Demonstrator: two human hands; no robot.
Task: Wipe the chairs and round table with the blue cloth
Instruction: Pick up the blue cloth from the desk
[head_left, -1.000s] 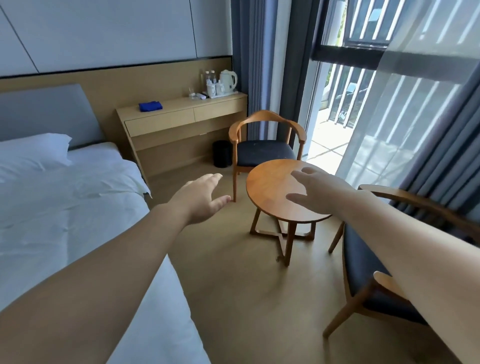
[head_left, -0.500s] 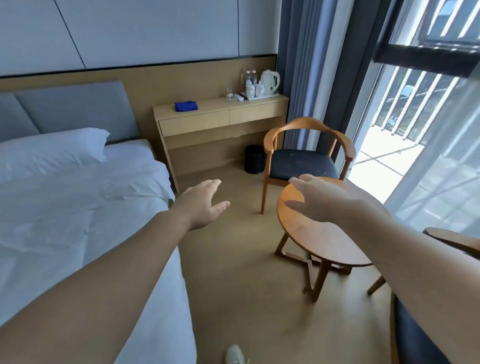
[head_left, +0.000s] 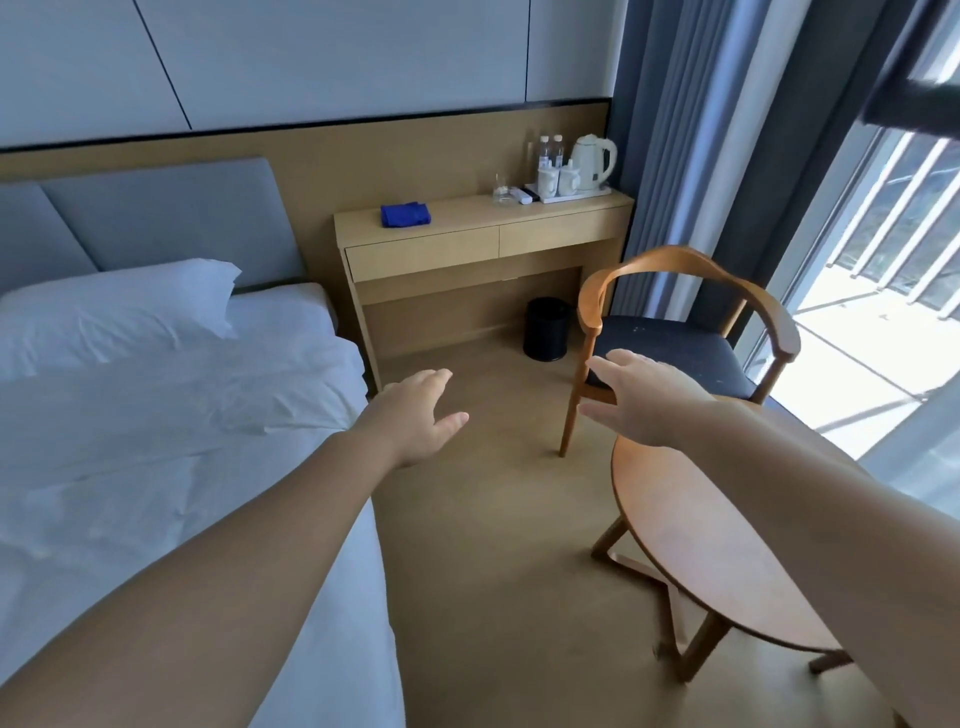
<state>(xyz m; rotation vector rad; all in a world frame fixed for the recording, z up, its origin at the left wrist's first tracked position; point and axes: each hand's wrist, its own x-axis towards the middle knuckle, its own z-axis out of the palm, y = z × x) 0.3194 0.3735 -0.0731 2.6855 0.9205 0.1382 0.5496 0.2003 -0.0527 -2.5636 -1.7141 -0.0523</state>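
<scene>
A folded blue cloth (head_left: 405, 214) lies on the left part of a long wooden desk (head_left: 483, 244) against the far wall. One wooden chair (head_left: 680, 317) with a dark seat stands by the window. The round wooden table (head_left: 711, 551) is at the lower right, partly behind my right forearm. My left hand (head_left: 415, 415) stretches forward over the floor, fingers apart, holding nothing. Beside it, my right hand (head_left: 644, 400) reaches out in front of the chair seat, also open and holding nothing. Both hands are well short of the cloth.
A bed (head_left: 156, 415) with white sheets and a pillow fills the left side. On the desk's right end sit a kettle (head_left: 595, 161), cups and water bottles. A black bin (head_left: 548, 328) stands under the desk. Curtains and a tall window (head_left: 893, 249) are at the right.
The view has moved forward and turned left, so the desk, cloth and far chair look closer. The near chair has left the view. Both hands stay outstretched and open.
</scene>
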